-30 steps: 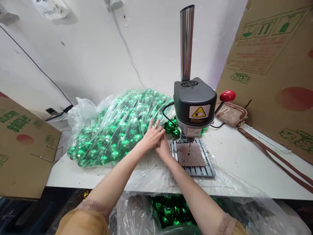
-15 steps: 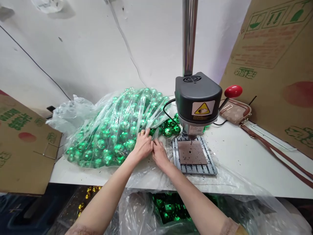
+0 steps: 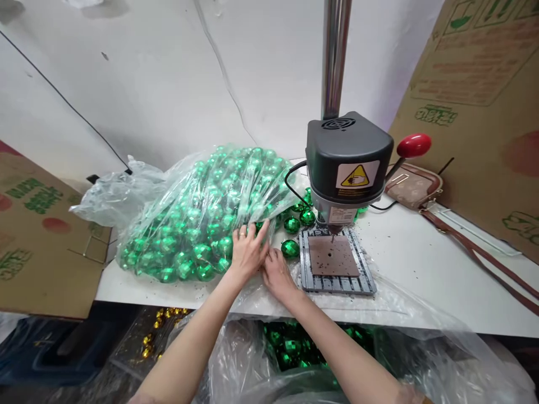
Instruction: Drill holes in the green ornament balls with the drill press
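Observation:
A clear plastic bag (image 3: 181, 191) full of shiny green faceted balls lies on the white table. My left hand (image 3: 249, 249) rests against its right end, fingers spread over the plastic, thumb close to my other hand. Just beside it, my right hand (image 3: 278, 274) is closed, its curled fingers on the plastic at the bag's lower right edge. A loose green ball (image 3: 290, 248) sits by the right fingertips. Several more balls, among them another green ball (image 3: 291, 225), lie outside the bag's mouth. Exactly what the right fingers pinch is partly hidden.
A small drill press (image 3: 349, 163) with a red-knobbed lever stands right of my hands, a brown board (image 3: 334, 256) on its base. Cardboard boxes (image 3: 46, 241) flank the table. A strapped handbag (image 3: 415, 178) lies at the right. Below the edge is an open bag of green balls (image 3: 290, 345).
My left fingers have spread apart on the bag. More loose green balls now show near the mouth, one close to my right hand. The view has shifted slightly.

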Available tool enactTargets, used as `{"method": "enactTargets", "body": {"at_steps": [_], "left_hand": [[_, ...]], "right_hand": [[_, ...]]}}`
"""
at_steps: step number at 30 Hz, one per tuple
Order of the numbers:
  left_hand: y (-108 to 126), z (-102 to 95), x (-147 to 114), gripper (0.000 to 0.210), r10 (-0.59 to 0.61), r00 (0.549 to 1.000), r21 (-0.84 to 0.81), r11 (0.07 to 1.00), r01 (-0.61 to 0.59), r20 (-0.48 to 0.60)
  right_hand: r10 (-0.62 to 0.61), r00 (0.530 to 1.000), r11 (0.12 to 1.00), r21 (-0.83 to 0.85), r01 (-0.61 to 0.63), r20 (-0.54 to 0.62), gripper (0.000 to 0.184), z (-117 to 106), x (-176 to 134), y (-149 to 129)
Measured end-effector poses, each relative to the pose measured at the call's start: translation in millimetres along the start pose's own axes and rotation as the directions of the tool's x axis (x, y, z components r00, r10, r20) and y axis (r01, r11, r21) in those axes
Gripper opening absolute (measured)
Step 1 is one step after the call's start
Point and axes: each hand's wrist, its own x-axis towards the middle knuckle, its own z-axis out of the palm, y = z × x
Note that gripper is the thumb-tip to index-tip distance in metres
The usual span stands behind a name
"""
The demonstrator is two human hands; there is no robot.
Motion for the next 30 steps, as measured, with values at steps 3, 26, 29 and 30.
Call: {"method": "enactTargets", "body": {"at_steps": [3, 26, 29, 30], "left_hand": [[5, -2.7, 14, 0.053, -0.143, 0.988, 0.024, 0.99, 0.142, 0.057], [5, 17.9, 107, 0.043, -0.506, 0.847, -0.092, 0.847, 0.523, 0.162], [9, 20.0, 98, 0.041, -0.493, 0.856, -0.097, 0.855, 0.51, 0.156], [10, 19.4, 93, 0.04, -0.476, 0.869, -0.111, 0.864, 0.491, 0.136]], "right_hand": [[-0.019, 1.0, 0.999, -0.027, 0.02, 0.02, 0.047, -9, -3, -1], [0.05, 0.99, 0.996, -0.078, -0.041, 0.128, 0.047, -6, 2, 1], [0.036, 0.992, 0.997, -0.07, -0.028, 0.12, 0.048, -10, -4, 1], [0.031, 0.993, 0.998, -0.067, -0.023, 0.116, 0.048, -12, -6, 1]]}}
